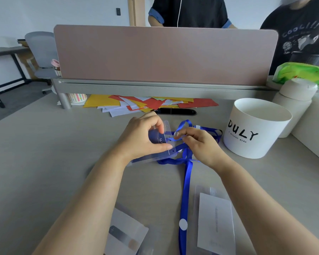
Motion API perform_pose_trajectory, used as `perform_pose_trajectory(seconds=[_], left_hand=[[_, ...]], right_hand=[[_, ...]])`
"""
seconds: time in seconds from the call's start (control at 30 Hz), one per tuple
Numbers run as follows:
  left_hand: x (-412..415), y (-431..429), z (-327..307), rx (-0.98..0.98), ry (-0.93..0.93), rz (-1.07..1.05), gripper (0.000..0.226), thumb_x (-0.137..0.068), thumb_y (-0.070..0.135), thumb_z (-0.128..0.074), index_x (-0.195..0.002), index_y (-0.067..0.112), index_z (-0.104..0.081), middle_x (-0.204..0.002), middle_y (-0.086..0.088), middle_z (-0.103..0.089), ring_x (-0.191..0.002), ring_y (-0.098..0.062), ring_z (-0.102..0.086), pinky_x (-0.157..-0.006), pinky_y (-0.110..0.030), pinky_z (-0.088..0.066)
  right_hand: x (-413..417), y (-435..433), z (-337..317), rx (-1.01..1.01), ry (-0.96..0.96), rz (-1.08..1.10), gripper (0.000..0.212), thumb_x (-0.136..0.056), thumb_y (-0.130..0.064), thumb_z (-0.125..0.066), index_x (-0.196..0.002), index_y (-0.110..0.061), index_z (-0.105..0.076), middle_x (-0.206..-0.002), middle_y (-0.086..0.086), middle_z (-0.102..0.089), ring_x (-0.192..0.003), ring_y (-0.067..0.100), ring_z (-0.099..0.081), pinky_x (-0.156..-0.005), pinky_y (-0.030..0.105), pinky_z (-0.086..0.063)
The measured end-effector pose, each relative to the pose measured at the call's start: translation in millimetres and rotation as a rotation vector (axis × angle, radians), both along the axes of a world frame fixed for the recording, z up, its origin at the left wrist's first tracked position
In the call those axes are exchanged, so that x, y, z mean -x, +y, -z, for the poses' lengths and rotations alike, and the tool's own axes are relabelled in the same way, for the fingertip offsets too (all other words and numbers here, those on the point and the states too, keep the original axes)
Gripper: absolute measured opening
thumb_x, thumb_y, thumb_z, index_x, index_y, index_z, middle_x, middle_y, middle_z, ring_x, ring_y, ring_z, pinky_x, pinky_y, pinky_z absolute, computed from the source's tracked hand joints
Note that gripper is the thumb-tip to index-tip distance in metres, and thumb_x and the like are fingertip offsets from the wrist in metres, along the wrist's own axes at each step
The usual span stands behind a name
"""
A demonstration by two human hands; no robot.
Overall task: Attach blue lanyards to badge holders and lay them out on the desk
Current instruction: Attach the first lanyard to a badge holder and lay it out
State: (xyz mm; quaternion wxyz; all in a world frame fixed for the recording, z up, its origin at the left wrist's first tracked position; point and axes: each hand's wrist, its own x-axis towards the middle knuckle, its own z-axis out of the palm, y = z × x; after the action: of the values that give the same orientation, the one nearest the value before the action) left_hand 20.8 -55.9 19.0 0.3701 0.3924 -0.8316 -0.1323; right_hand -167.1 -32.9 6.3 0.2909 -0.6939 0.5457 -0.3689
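My left hand grips a clear badge holder with a blue card inside, holding it tilted above the desk. My right hand pinches the clip end of a blue lanyard right beside the holder's top edge. The lanyard's strap loops behind my right hand and runs down the desk toward me, with a white round slider on it. Two more badge holders with white cards lie near me: one at lower left, one at lower right.
A white tub marked DULY stands to the right, with a cream bottle behind it. Coloured papers and a black object lie under the pink divider. Two people stand beyond the divider.
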Motion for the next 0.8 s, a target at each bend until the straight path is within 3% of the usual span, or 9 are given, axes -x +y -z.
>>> perform_pose_trajectory(seconds=[0.1,0.2,0.33,0.47,0.57,0.7,0.8], left_hand=[[1.1,0.9,-0.8,0.012,-0.024,0.0,0.038,-0.056,0.046,-0.076,-0.068,0.037,-0.041,-0.078,0.015,-0.05,-0.077,-0.016,-0.053,-0.071,-0.041,-0.049],[2.0,1.1,-1.2,0.009,-0.026,0.006,0.037,-0.056,0.048,-0.074,-0.067,0.038,-0.04,-0.079,0.015,-0.051,-0.079,-0.016,-0.054,-0.074,-0.043,-0.05],[3.6,1.2,-0.8,0.0,-0.009,0.033,0.035,-0.057,0.047,-0.075,-0.069,0.03,-0.047,-0.079,0.014,-0.052,-0.079,-0.019,-0.055,-0.073,-0.047,-0.05],[2.7,0.2,-1.0,-0.005,0.013,0.045,0.038,-0.055,0.048,-0.077,-0.07,0.025,-0.05,-0.078,0.012,-0.052,-0.077,-0.022,-0.054,-0.07,-0.048,-0.05],[2.6,0.6,-1.3,-0.023,0.013,0.05,0.036,-0.056,0.043,-0.08,-0.068,0.028,-0.05,-0.077,0.014,-0.052,-0.077,-0.021,-0.054,-0.071,-0.047,-0.05],[3.6,1.9,-0.7,-0.041,0.009,0.074,0.037,-0.056,0.034,-0.086,-0.069,0.025,-0.052,-0.079,0.012,-0.053,-0.078,-0.018,-0.054,-0.074,-0.044,-0.051],[4.2,1.8,-0.2,-0.043,0.007,0.072,0.038,-0.055,0.036,-0.085,-0.07,0.024,-0.053,-0.079,0.012,-0.054,-0.079,-0.016,-0.053,-0.075,-0.042,-0.05]], right_hand=[[0.3,-0.2,1.2,0.006,0.014,-0.012,0.027,-0.094,-0.015,-0.039,-0.088,-0.019,-0.065,-0.067,-0.007,-0.055,-0.049,0.004,-0.04,-0.047,0.011,-0.032],[-0.7,-1.2,3.5,0.08,0.083,-0.027,0.017,-0.094,-0.026,-0.048,-0.09,-0.017,-0.062,-0.063,-0.009,-0.05,-0.049,-0.002,-0.044,-0.05,0.007,-0.034],[-0.5,-1.3,4.5,0.107,0.08,-0.046,0.008,-0.092,-0.024,-0.052,-0.089,-0.018,-0.056,-0.062,-0.014,-0.048,-0.049,-0.011,-0.048,-0.05,0.006,-0.037],[-0.3,0.5,3.8,0.143,0.028,-0.071,0.01,-0.091,-0.018,-0.056,-0.081,-0.02,-0.059,-0.056,-0.016,-0.053,-0.053,-0.006,-0.048,-0.054,0.006,-0.037],[0.6,0.3,4.1,0.163,-0.016,-0.084,0.013,-0.087,-0.014,-0.06,-0.078,-0.023,-0.064,-0.065,-0.022,-0.06,-0.061,-0.007,-0.053,-0.061,0.005,-0.039],[0.3,1.6,3.0,0.182,-0.014,-0.07,0.007,-0.084,-0.013,-0.065,-0.079,-0.016,-0.069,-0.071,-0.015,-0.062,-0.061,-0.007,-0.054,-0.062,0.004,-0.04],[-0.6,1.6,3.7,0.198,-0.003,-0.044,0.006,-0.083,-0.014,-0.066,-0.078,-0.016,-0.07,-0.074,-0.004,-0.067,-0.066,0.005,-0.057,-0.063,0.01,-0.043]])
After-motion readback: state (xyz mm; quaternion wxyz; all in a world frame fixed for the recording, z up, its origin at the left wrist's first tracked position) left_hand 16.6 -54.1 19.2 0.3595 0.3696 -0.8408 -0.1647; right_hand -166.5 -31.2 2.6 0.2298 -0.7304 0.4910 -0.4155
